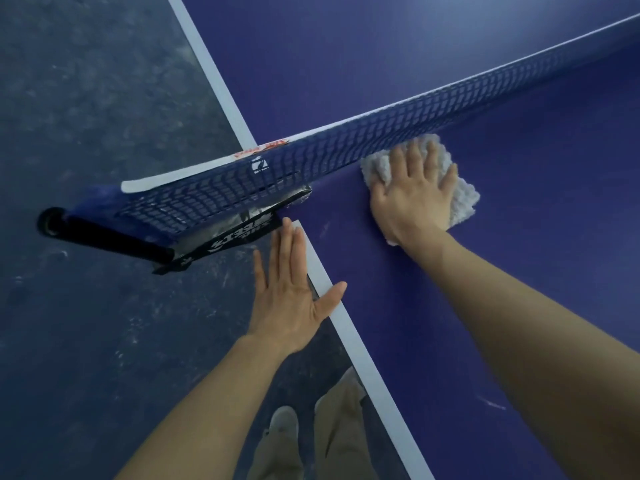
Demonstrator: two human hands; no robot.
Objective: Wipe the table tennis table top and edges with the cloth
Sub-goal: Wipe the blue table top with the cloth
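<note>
The blue table tennis table (519, 271) fills the right side, with a white sideline (349, 330) along its left edge. A white fluffy cloth (462, 195) lies flat on the top, right beside the foot of the net. My right hand (412, 199) presses on the cloth with fingers spread and straight. My left hand (294, 292) is flat and straight-fingered at the table's edge, its thumb lying across the white sideline, just in front of the net clamp.
The dark net (346, 147) crosses the table from lower left to upper right. Its black post and clamp (207, 237) stick out past the left edge. Dark speckled floor (86, 133) lies to the left. My legs and a shoe (284, 424) show below.
</note>
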